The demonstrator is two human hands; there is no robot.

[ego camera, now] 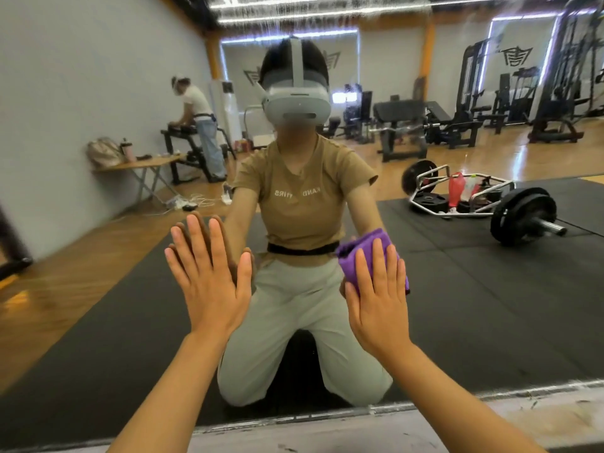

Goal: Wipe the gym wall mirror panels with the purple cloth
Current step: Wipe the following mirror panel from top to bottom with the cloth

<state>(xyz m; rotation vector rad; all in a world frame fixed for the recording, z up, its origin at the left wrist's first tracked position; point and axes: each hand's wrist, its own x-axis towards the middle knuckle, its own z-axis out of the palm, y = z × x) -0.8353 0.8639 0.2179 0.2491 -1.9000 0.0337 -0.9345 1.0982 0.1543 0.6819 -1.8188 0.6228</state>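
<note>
Both forearms reach up to the mirror [457,289]; left hand [209,282] sits flat on the glass, fingers spread, probably for balance; right hand [379,302] presses the purple cloth [369,243] flat with straight fingers, beside the left hand.

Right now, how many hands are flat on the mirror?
2. The left hand presses bare on the mirror left of centre; the right hand presses the purple cloth against it to the right.

Gym: wall mirror [490,289] reflects weight machines [474,103], loaded barbell [523,220], black floor mats [474,322]
</note>
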